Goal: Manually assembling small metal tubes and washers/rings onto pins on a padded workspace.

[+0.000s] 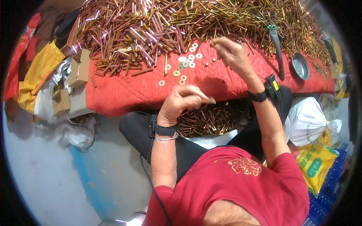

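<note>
Left hand (pixel 183 103): held over the near edge of the cloth; thumb and forefinger brought together, a small pale piece (pixel 212 101) pinched at their tips; the other fingers curled
Right hand (pixel 234 58): raised over the cloth, by the near edge of the rod pile; fingers bent, thumb and forefinger drawn close; whether anything is pinched there cannot be told
Washers (pixel 191 65): scattered flat on the cloth between the rod pile and the left hand; some silvery, some brassy, several overlapped
Rod pile (pixel 135 32): metal rods, gold and reddish, heaped loosely across the far side
Cloth (pixel 124 94): red, quilted, spread under washers and rods
Lower pile (pixel 205 120): similar rods, gathered between the legs, below the cloth's edge
Bowl (pixel 300 66): round, metallic, placed at right on the cloth; a dark long-handled tool (pixel 278 54) laid beside it
Cardboard box (pixel 79 68): stood at left, beside a yellow bag (pixel 37 75)
</note>
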A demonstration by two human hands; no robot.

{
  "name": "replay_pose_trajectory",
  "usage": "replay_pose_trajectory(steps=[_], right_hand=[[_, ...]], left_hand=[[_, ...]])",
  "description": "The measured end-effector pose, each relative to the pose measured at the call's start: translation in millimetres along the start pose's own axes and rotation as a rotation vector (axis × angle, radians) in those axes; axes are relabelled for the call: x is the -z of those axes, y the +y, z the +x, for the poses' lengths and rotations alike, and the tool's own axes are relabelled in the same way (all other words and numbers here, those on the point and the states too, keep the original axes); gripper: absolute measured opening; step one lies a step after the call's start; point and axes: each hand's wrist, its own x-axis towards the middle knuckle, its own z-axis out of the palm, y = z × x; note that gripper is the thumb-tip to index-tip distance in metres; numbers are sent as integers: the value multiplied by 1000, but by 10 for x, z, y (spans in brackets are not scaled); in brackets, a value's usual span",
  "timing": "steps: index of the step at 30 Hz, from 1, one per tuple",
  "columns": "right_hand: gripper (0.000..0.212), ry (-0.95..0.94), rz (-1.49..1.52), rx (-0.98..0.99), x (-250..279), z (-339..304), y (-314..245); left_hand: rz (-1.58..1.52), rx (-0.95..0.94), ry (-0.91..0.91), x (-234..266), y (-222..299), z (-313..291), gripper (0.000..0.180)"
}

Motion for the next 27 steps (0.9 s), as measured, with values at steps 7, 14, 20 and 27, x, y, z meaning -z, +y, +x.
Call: replay_pose_trajectory(steps=[7, 14, 20, 27], right_hand=[[25, -144, -272, 130, -182, -202, 383], [18, -107, -484, 279, -610, -52, 244], [15, -215, -688, 332, -588, 120, 389], [14, -480, -1098, 79, -578, 355, 44]], left_hand=[[652, -114, 723, 413, -87, 186, 18], [1308, -312, 1112, 882, -313, 393, 22], [1033, -205, 1123, 822, -306, 370, 12], [-211, -252, 801, 542, -263, 180, 14]])
